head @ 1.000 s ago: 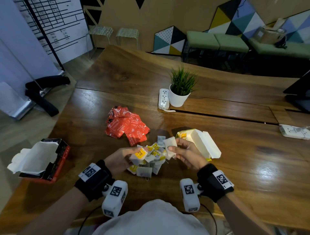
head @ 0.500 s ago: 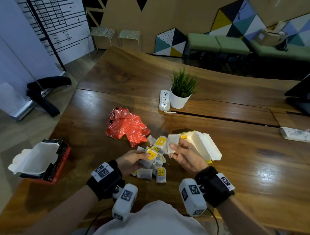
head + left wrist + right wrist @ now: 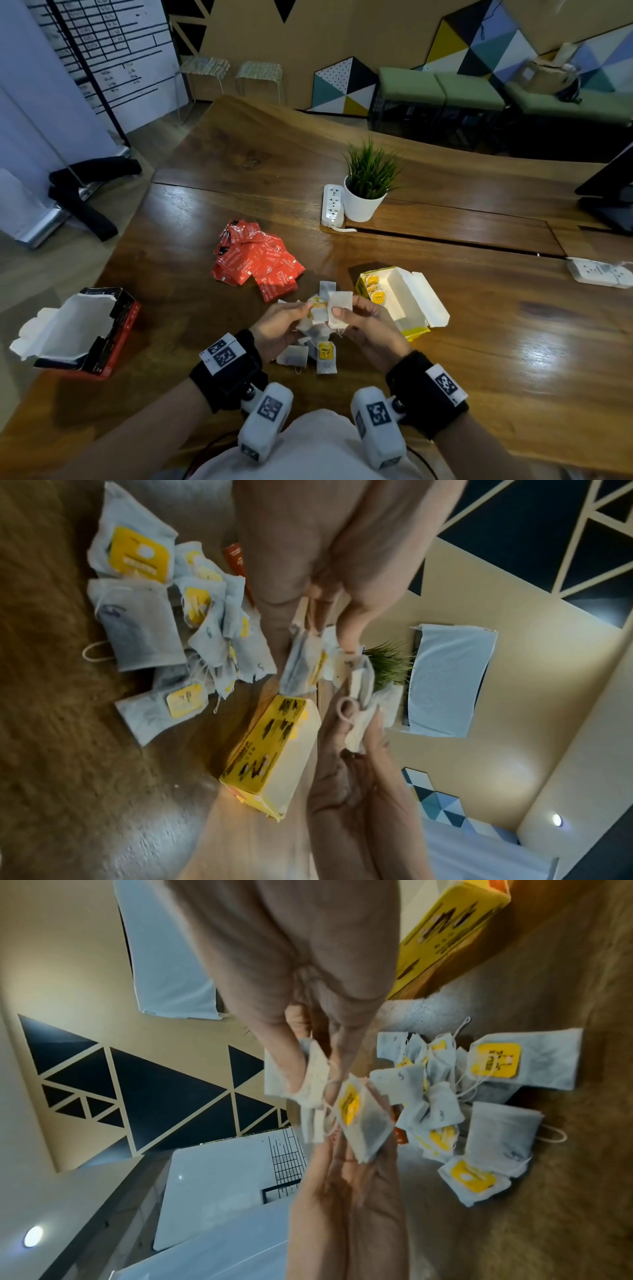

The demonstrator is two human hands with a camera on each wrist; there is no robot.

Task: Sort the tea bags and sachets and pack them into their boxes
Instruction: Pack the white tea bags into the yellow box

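Both hands are raised just above a heap of white tea bags with yellow tags (image 3: pixel 317 353) near the table's front edge. My left hand (image 3: pixel 284 323) pinches a yellow-tagged tea bag (image 3: pixel 303 666) and holds it up against my right hand (image 3: pixel 359 320), which pinches a small stack of tea bags (image 3: pixel 339 308). The open yellow box (image 3: pixel 407 308) lies just right of my right hand with several tea bags inside. Red sachets (image 3: pixel 258 262) are piled beyond the heap. The open red and black box (image 3: pixel 89 332) sits at the table's left edge.
A potted plant in a white pot (image 3: pixel 366 192) and a white power strip (image 3: pixel 333 205) stand further back at the centre. Another power strip (image 3: pixel 599 272) lies at the right. A monitor base (image 3: pixel 613 195) is at the far right.
My left hand lifted a tea bag from the heap and brought it up to my right hand's stack. The right hand shifted slightly nearer, its stack held as before.
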